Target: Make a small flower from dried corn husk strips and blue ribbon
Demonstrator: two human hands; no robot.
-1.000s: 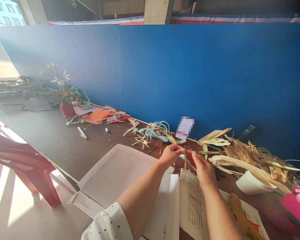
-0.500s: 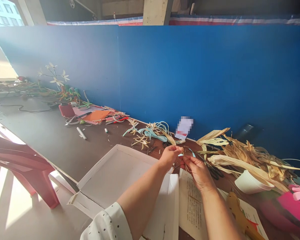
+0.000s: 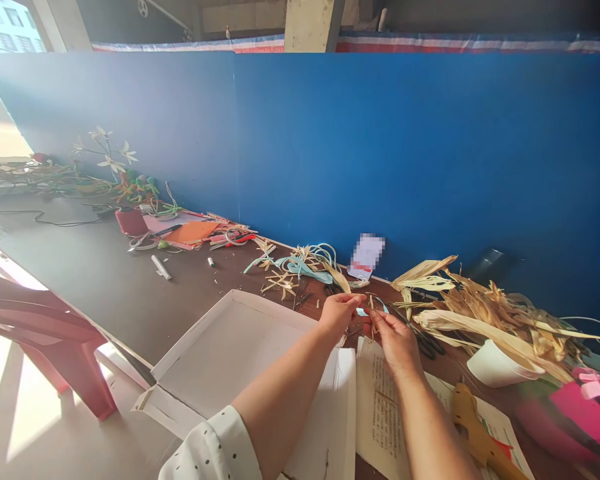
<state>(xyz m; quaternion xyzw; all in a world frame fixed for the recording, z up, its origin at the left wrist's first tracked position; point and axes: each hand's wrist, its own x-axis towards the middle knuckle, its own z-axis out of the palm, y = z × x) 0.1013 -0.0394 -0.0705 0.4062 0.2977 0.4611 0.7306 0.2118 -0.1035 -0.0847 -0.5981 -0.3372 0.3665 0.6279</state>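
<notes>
My left hand (image 3: 341, 311) is pinched closed above the table, its fingertips pointing right; what they hold is too small to make out. Close beside it, my right hand (image 3: 393, 335) has thumb and fingers closed on a thin pale strip (image 3: 371, 303) that looks like corn husk and pokes up from the fingertips. A light blue scrap (image 3: 362, 312) shows between the two hands. Behind them lie husk flowers (image 3: 282, 285) and light blue strips (image 3: 307, 268). Dry corn husks (image 3: 500, 313) are heaped to the right, near dark-handled scissors (image 3: 430, 345).
An open white box lid (image 3: 230, 347) lies under my left arm, beside a printed booklet (image 3: 380, 407). At right are a yellow glue gun (image 3: 473, 427), a white cup (image 3: 503, 365) and a pink container (image 3: 580, 413). A phone (image 3: 367, 257) leans on the blue partition (image 3: 405, 147).
My right hand has shifted slightly, and the pale strip now stands up more visibly from its fingertips. The left hand keeps its pinch. The view has moved a little.
</notes>
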